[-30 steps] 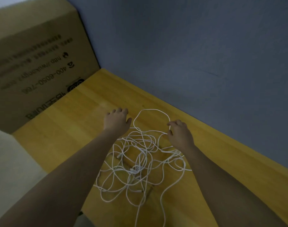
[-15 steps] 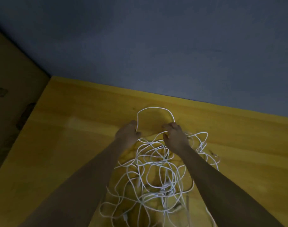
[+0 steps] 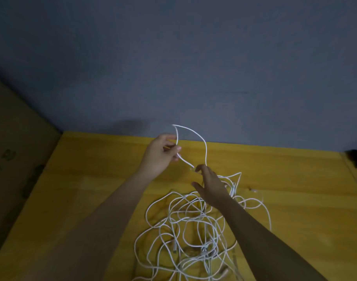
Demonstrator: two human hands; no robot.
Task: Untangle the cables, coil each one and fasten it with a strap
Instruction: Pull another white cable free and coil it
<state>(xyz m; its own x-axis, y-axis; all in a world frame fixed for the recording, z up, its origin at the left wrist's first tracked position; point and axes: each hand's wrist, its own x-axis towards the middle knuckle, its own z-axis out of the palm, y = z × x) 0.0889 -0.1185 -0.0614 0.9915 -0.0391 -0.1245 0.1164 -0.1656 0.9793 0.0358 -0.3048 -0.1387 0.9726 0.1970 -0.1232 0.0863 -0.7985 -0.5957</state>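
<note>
While the left hand (image 3: 161, 154) pinches a raised cable loop (image 3: 194, 136), the right hand's (image 3: 211, 185) grip stays unclear.

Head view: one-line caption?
Left hand lifts a white cable loop from the tangle; right hand reaches in.

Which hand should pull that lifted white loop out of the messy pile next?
Probably the left hand: it already pinches the raised loop. The right hand hovers open over the tangle.
</note>
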